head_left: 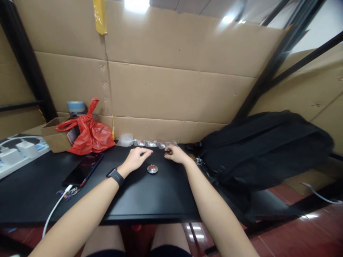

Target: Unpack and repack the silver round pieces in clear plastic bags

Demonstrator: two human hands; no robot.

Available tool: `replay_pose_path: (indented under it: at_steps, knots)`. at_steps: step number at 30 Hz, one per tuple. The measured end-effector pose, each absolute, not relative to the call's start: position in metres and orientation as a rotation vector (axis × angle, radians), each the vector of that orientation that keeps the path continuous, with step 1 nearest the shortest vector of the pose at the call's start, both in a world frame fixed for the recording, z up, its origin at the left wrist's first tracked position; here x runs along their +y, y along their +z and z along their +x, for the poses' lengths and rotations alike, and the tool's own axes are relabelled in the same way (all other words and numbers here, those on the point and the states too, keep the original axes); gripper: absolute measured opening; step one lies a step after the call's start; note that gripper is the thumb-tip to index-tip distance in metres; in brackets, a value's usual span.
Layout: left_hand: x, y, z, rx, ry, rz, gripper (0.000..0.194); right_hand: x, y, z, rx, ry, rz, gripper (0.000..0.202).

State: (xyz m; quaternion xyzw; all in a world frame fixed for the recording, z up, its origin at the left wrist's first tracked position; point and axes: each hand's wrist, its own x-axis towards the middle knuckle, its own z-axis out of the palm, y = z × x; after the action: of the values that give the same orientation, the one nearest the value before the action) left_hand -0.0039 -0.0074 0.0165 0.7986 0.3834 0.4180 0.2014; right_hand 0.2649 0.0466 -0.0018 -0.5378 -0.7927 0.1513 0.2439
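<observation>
- 2 bare forearms, no sleeves, nothing covering down to the wrists.
- left hand (136, 158): no rings or gloves visible.
- black smartwatch (115, 176) on left wrist, dark band, rectangular face, small light marks on the strap.
- right hand (175, 154): bare, wrist unadorned.
- Dark shorts at bottom edge, 2 bare knees below the table rim.

Hands: two, left hand (136, 158) and right hand (175, 154)
Round metal disc with red centre (152, 169): one
Clear-wrapped discs in the row (152, 143) by the cardboard: about four (small, hard to count)
Red plastic bag (90, 134): one
Black backpack (264, 148): one
Phone (83, 169): one
Wristwatch (115, 176): one
White chargers (18, 150): two
</observation>
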Motion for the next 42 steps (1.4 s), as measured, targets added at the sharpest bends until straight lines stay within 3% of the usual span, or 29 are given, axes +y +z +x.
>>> replay_pose_path:
  at_steps: [4,9,23,27,33,42]
  knots:
    - [0.009,0.021,-0.032,1.336,1.253,2.352,0.027,0.045,0.001,0.267,-2.137,0.418,-1.585,0.035]
    - [0.022,0.014,-0.060,1.293,0.848,2.659,0.008,0.043,0.005,0.269,-2.141,0.394,-1.609,0.031]
    - [0.011,0.017,-0.043,1.548,0.564,2.791,0.008,0.039,0.014,0.261,-2.090,0.355,-1.404,0.022]
    - [0.010,0.017,-0.043,1.574,0.587,2.721,0.005,0.033,0.018,0.254,-2.063,0.493,-1.307,0.022]
    - [0.004,0.022,-0.044,1.605,0.688,2.736,0.019,0.026,0.023,0.244,-2.093,0.560,-1.212,0.025]
    - [0.007,0.019,-0.030,1.365,1.084,2.509,0.020,0.015,0.021,0.213,-1.870,0.921,-0.883,0.040]
